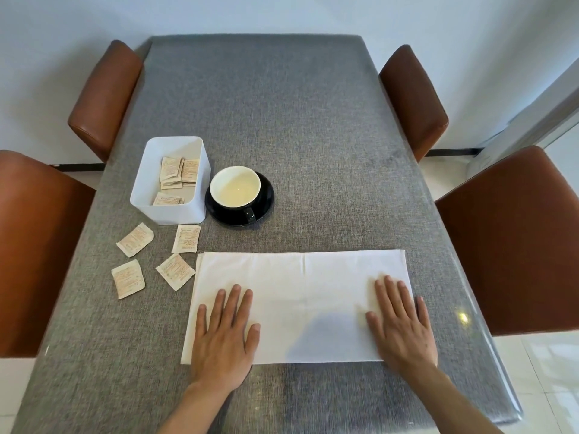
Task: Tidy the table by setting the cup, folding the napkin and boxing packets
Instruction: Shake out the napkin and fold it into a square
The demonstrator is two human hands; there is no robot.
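Head view looks down on a long grey tabletop covered in woven cloth under a clear sheet, with four brown padded chairs drawn up to it: two on the left and two on the right.

Nearest the person lies the white napkin, folded into a wide rectangle with its long edges running left to right; a second layer shows along its left and far edges.

The left hand rests flat on the napkin's left part, palm down, fingers straight and slightly spread. The right hand lies flat in the same way on the right part, its fingers straight and a little apart, the little finger reaching just past the napkin's right edge. Neither hand holds anything.

Beyond the napkin's left end stands a white open box with several beige printed packets inside. Touching or just beside the box on its right is a black saucer carrying the cup, black outside and cream-white inside, its handle turned toward the person.

Four more packets lie loose on the tabletop between the box and the napkin's left end: and, the third just beside the napkin's corner.
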